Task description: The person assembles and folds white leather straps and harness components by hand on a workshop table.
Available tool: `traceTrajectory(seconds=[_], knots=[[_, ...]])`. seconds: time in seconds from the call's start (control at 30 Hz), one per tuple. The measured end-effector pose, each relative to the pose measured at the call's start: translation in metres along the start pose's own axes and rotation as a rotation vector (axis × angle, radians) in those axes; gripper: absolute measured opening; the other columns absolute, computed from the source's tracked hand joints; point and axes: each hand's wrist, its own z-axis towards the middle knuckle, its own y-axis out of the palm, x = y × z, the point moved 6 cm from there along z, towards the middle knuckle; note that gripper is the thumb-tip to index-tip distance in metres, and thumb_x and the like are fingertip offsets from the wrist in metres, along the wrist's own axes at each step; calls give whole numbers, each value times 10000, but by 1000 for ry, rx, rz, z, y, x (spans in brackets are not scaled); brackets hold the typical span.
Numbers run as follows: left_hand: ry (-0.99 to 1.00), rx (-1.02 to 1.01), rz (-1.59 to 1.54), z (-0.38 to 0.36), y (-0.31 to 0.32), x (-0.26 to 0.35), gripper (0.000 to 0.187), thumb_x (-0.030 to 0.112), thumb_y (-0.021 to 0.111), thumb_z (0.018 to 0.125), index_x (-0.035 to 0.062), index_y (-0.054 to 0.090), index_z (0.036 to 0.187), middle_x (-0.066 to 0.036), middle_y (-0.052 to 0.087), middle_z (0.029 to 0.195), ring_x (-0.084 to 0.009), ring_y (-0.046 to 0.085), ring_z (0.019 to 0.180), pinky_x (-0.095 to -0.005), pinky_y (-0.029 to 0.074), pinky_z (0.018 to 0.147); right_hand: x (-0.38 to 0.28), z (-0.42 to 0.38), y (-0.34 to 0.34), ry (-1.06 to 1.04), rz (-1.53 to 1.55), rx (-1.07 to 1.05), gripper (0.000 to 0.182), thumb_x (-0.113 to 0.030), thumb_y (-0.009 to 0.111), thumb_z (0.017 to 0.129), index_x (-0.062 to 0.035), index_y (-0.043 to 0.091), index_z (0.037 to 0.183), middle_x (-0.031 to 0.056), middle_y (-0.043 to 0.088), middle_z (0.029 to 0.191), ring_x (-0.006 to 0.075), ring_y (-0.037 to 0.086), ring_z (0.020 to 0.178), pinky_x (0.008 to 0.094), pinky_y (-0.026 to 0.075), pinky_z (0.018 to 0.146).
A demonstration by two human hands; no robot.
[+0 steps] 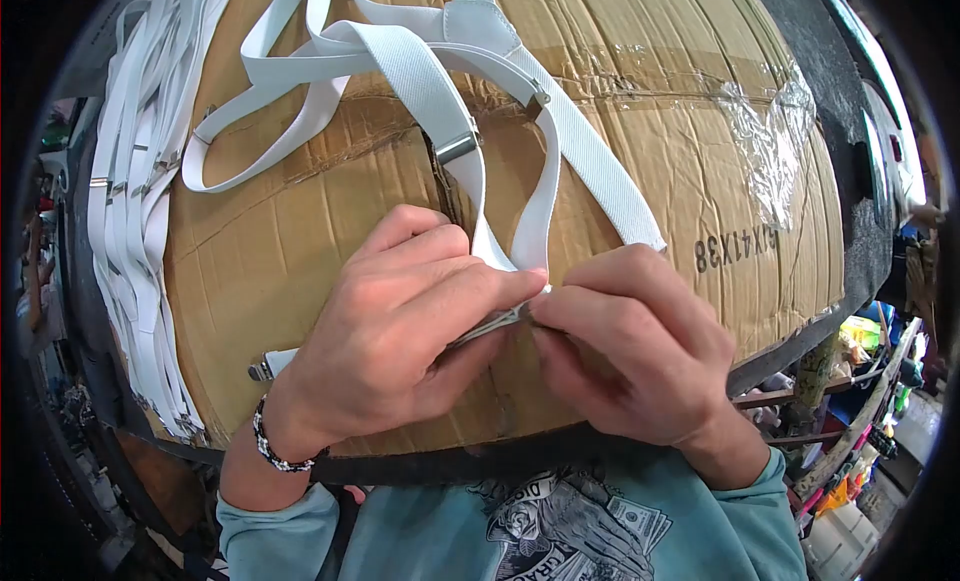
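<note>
White elastic suspenders [412, 73] lie looped over a cardboard sheet, with a metal slider [457, 148] on one strap and a metal piece [538, 101] on another. My left hand [400, 316] is closed on a white strap, thumb and index finger pinching it near its end. At the same spot, the fingertips of my right hand [635, 346] pinch the strap end; a small dark metal bit shows between them, too small to make out. A metal clip [260, 369] on a strap end sticks out left of my left wrist.
The cardboard [620, 171] covers a dark-edged table and bears printed numbers and clear tape [770, 146]. Bundled white straps [130, 211] with metal fittings hang along the left side. Cluttered items [860, 331] stand beyond the table at the right.
</note>
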Motion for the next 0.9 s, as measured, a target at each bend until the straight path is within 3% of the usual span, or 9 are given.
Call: traceTrajectory(seconds=[0.27,0.47,0.67,0.9], knots=[[-11,-27,-44,1,3,-4,389,-2,812,677,6,760,1062,-46,548,716,-238,520,655,-361,417,715,1,-10,-2,-74,-95,-164,308,86,731,678,69,640,972,124,554,899,248,617,724,349,534,596],[-35,-54,-66,-2,-1,-5,399,-22,807,675,8,755,1070,-46,560,721,-234,524,660,-361,415,715,1,-6,-7,-17,-64,-76,293,37,732,714,70,643,991,132,570,917,247,632,726,347,543,610],[-19,-25,-78,-2,-2,-8,376,-13,811,697,10,755,1068,-30,541,700,-220,500,646,-349,396,691,-3,-5,3,-134,-61,-87,329,19,720,718,78,653,1034,139,574,927,243,635,724,341,549,617],[-106,-56,-140,-4,-3,-12,365,-24,835,696,24,773,1052,-15,495,665,-198,469,632,-335,370,679,9,-10,-8,8,-158,-113,335,54,742,676,56,658,1000,132,576,914,257,633,724,355,540,608]])
